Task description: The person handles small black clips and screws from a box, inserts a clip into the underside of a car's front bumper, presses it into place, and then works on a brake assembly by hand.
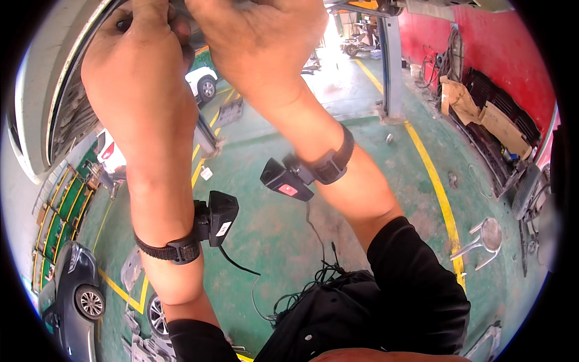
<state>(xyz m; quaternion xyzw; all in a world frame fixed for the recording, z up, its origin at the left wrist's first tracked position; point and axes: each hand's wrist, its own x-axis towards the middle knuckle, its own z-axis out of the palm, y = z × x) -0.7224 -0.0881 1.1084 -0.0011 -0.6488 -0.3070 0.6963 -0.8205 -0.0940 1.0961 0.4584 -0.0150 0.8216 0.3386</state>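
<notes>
Both my arms are raised, and my hands reach the top edge of the view. My left hand (137, 72) is closed, its fingers curled beside the dark edge of a pale curved panel (33, 90) that looks like vehicle bodywork. To its right, my right hand (265, 45) is bent inward with its fingers closed; the fingertips are cut off by the upper edge. What either hand grips is hidden. A strapped black device sits on my left wrist (218, 218) and another on my right wrist (289, 179).
A grey lift post (391, 72) stands ahead. Black cables (307, 286) lie by my body. A metal stool (490, 234) stands at right, near removed car parts and cardboard (461, 99) along the red wall. A dark car (72, 301) is at lower left, a white car (202, 81) farther off.
</notes>
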